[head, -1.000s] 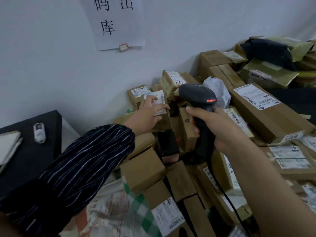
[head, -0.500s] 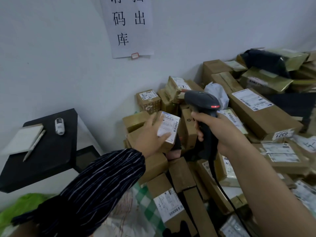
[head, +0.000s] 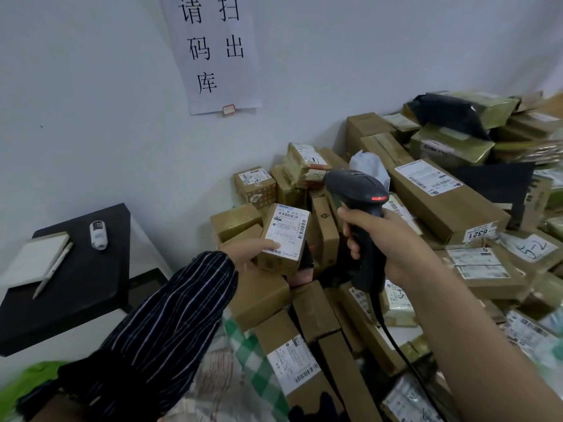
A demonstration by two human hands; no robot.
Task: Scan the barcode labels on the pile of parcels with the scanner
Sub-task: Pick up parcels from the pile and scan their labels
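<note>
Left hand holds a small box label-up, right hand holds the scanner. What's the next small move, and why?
Probably tilt the scanner in the right hand down-left onto the label of the small box gripped by the left hand: the label's barcodes face up uncovered, while the scanner's head seems aimed past the box.

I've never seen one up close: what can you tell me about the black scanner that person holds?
The scanner is a dark grey, plastic-looking, pistol-shaped device: a rounded head with a glowing red light at its back, and a handle below. The right hand grips the handle, holding it upright above the parcels. A black cable hangs from its base.
</note>
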